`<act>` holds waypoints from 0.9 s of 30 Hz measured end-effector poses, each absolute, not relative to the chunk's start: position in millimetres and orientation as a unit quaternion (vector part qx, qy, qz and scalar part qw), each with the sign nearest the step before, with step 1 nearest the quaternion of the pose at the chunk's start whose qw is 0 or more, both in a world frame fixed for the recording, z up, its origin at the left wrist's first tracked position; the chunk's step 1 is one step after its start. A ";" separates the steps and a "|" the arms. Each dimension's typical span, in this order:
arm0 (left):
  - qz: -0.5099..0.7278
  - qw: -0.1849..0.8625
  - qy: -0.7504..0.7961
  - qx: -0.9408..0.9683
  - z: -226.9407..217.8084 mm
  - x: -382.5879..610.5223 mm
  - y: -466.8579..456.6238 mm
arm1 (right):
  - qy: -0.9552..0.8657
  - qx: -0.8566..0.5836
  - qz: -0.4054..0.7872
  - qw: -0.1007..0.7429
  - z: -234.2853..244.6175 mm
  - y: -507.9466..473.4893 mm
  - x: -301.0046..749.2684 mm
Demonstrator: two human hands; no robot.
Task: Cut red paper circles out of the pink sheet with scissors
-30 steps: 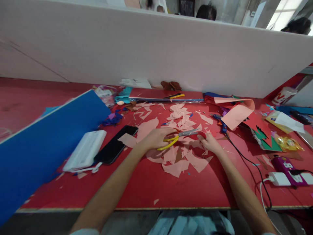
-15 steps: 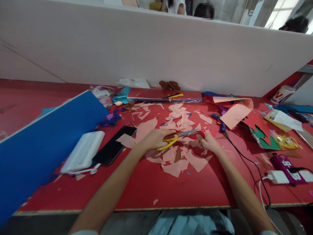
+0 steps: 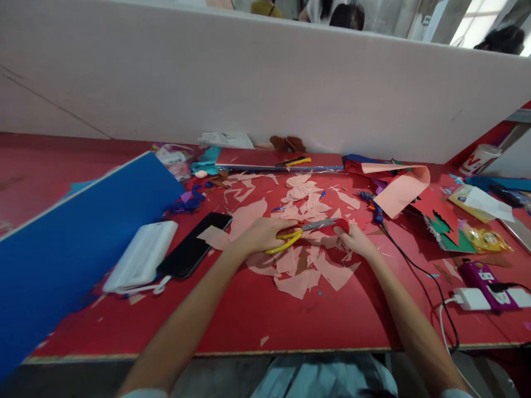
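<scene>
My left hand (image 3: 265, 235) grips a pair of scissors (image 3: 318, 225) by the yellow handles, with the blades pointing right. Closed on a small red piece (image 3: 342, 223) is my right hand (image 3: 355, 240), fingers pinched. The blade tips reach the red piece's left edge; whether its material is felt or paper I cannot tell. Beneath both hands lie many pale pink scraps (image 3: 298, 283), with a stack of rounded pink pieces (image 3: 299, 189) farther back.
Left of my hands are a black phone (image 3: 194, 246), a white box-like device (image 3: 141, 257) and a leaning blue board (image 3: 91, 243). To the right are a blue glue gun (image 3: 377, 213) with its cord, a curled pink sheet (image 3: 398, 190) and a purple power strip (image 3: 489, 284). A white partition (image 3: 249, 77) stands behind.
The red piece has tilted a little and shows more of its face by the blade tips. My hands stay nearly in place. People beyond the partition have shifted slightly.
</scene>
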State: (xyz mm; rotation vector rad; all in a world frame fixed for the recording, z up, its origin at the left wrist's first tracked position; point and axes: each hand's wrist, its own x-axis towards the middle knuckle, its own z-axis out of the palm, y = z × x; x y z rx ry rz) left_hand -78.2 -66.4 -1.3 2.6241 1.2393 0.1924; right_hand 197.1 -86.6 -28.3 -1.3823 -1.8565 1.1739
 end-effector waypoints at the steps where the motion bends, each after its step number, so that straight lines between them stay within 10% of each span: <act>1: 0.069 0.112 0.424 0.896 0.2 -77.7 -67.2 | -0.686 -0.513 0.438 0.271 -28.5 -86.5 197.3; 27: 0.066 0.131 0.427 0.892 -3.5 -77.9 -67.5 | -0.706 -0.510 0.411 0.270 -30.3 -85.5 197.8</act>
